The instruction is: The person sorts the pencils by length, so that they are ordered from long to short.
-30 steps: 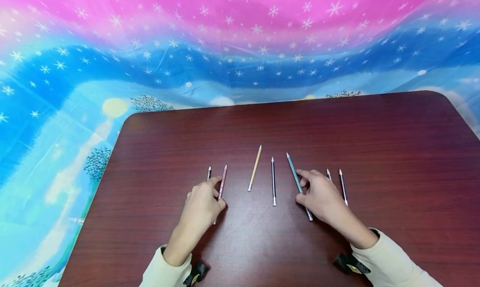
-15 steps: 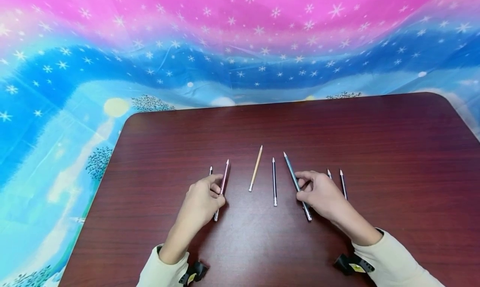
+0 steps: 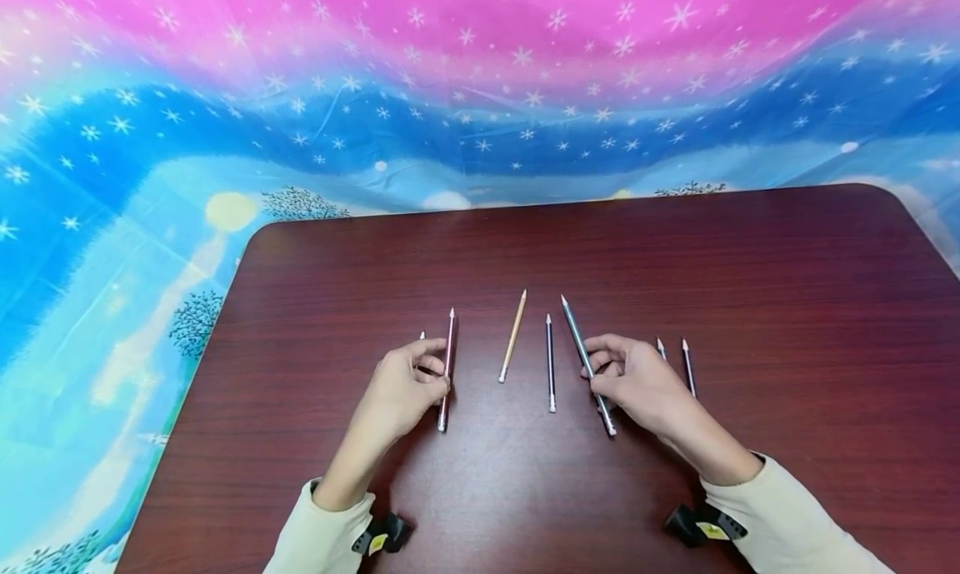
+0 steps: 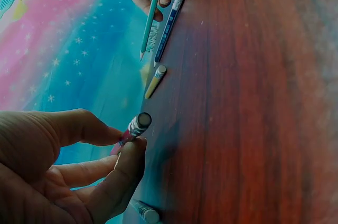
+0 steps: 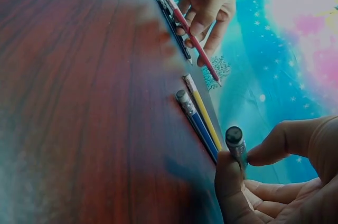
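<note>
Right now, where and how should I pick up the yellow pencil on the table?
I'd pinch the yellow pencil mid-shaft, thumb and finger across its long sides, coming from its left. It lies flat, tip pointing away, with the dark blue pencil close on its right. Your left hand holds the pink pencil.

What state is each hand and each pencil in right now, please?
left hand: pinching pink pencil
right hand: pinching teal pencil
pink pencil: lifted off the table
teal pencil: lifted off the table
yellow pencil: lying flat, untouched
dark blue pencil: lying flat, untouched
black pencil: lying flat
rightmost pencil: lying flat, partly hidden
second-rightmost pencil: lying flat, mostly hidden
</note>
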A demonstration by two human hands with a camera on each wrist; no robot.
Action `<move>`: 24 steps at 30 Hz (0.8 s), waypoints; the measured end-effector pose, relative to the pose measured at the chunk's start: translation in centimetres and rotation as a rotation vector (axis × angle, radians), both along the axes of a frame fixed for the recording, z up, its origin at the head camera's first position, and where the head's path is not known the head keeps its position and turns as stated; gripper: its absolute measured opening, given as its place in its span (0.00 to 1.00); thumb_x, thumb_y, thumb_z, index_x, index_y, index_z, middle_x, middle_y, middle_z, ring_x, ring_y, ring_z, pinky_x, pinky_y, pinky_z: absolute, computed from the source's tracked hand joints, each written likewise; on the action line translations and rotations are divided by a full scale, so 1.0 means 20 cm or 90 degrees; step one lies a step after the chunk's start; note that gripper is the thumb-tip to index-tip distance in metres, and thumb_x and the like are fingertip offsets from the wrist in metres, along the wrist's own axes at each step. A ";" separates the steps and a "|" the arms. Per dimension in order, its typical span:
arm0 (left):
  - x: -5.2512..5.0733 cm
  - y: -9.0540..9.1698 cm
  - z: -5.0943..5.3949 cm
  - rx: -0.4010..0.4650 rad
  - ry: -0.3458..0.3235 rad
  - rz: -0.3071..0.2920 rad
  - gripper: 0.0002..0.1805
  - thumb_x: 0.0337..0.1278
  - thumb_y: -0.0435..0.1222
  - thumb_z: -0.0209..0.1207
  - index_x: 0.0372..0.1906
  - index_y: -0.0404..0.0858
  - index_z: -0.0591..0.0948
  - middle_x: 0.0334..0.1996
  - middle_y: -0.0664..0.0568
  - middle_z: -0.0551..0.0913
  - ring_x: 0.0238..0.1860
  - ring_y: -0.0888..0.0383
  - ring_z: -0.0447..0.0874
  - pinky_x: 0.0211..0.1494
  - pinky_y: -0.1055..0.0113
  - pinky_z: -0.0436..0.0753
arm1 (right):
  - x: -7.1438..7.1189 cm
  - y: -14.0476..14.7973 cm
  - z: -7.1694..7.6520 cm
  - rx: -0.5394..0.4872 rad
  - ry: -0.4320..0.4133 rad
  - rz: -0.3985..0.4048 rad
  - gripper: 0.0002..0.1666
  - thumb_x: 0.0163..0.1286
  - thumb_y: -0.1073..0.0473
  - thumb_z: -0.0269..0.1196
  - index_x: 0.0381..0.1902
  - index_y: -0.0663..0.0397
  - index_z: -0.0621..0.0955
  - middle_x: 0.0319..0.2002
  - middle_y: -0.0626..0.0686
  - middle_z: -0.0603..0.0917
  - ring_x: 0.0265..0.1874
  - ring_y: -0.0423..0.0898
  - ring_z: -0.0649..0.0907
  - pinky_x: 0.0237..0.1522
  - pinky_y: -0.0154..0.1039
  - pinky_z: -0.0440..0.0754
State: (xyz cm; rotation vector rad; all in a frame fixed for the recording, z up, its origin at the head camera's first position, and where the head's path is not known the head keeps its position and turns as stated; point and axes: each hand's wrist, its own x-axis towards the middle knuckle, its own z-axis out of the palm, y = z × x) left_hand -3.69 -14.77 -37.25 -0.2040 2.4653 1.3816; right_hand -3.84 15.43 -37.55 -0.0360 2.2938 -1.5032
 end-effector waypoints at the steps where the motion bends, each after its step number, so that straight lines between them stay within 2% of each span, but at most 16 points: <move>1: 0.00 0.00 0.00 0.009 -0.003 0.003 0.31 0.53 0.22 0.61 0.67 0.35 0.80 0.40 0.46 0.87 0.34 0.61 0.85 0.35 0.70 0.82 | 0.00 0.00 0.00 -0.004 -0.002 0.001 0.34 0.59 0.74 0.59 0.66 0.75 0.73 0.42 0.60 0.84 0.30 0.38 0.80 0.29 0.31 0.78; 11: -0.07 -0.02 -0.01 0.112 -0.025 0.026 0.31 0.60 0.22 0.61 0.70 0.31 0.76 0.40 0.42 0.87 0.32 0.62 0.85 0.37 0.69 0.87 | -0.05 -0.05 0.02 -0.042 -0.021 0.007 0.37 0.62 0.74 0.57 0.72 0.71 0.69 0.41 0.59 0.82 0.29 0.39 0.80 0.29 0.37 0.85; 16: -0.09 -0.02 0.00 0.123 -0.033 0.033 0.31 0.61 0.21 0.62 0.71 0.32 0.75 0.40 0.42 0.86 0.33 0.62 0.85 0.38 0.69 0.88 | -0.11 -0.09 0.04 -0.065 -0.036 0.002 0.38 0.65 0.74 0.56 0.75 0.69 0.67 0.41 0.58 0.81 0.30 0.41 0.81 0.31 0.40 0.87; 24: -0.09 -0.04 0.01 0.129 -0.020 0.037 0.31 0.62 0.22 0.60 0.71 0.32 0.75 0.39 0.43 0.86 0.32 0.63 0.85 0.39 0.69 0.88 | -0.25 -0.18 0.10 -0.076 -0.037 0.003 0.36 0.68 0.75 0.55 0.75 0.67 0.66 0.41 0.61 0.81 0.32 0.43 0.82 0.32 0.39 0.88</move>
